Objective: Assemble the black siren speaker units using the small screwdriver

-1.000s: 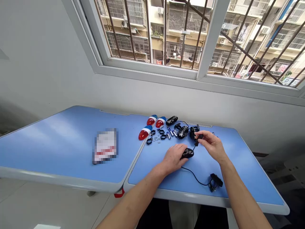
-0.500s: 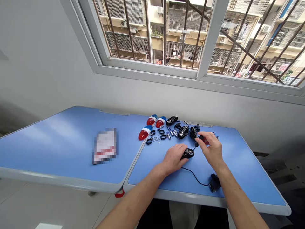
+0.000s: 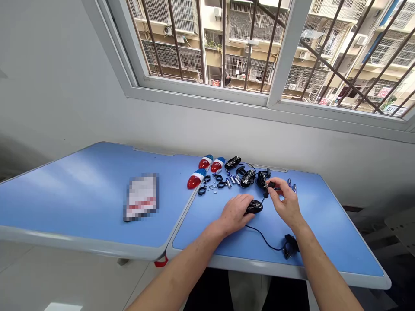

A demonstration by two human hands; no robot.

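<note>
A black oval housing (image 3: 254,207) with an open, light-catching inside lies on the blue table under my left hand (image 3: 237,211), whose fingers and thumb are closed around its left end. My right hand (image 3: 285,201) pinches a small black connector-like piece (image 3: 269,188) just above and right of it. A short dark stem or cable runs between that piece and the housing. From near my left hand a thin black cable (image 3: 264,239) curves to a black bracket-like part (image 3: 289,246) close to my right forearm. Behind my hands sit similar black housings (image 3: 248,178).
Three red, white and blue oval covers (image 3: 196,179) lie at the table seam. Near them are several black ring clamps (image 3: 202,190), small screws (image 3: 212,187) and batteries (image 3: 233,179). More batteries (image 3: 292,185) lie at right. A blurred packet (image 3: 142,196) rests on the left table.
My right fingers have shifted slightly left with the small black piece, which shows more clearly. The left hand stays on the housing. The whole view has moved a little.
</note>
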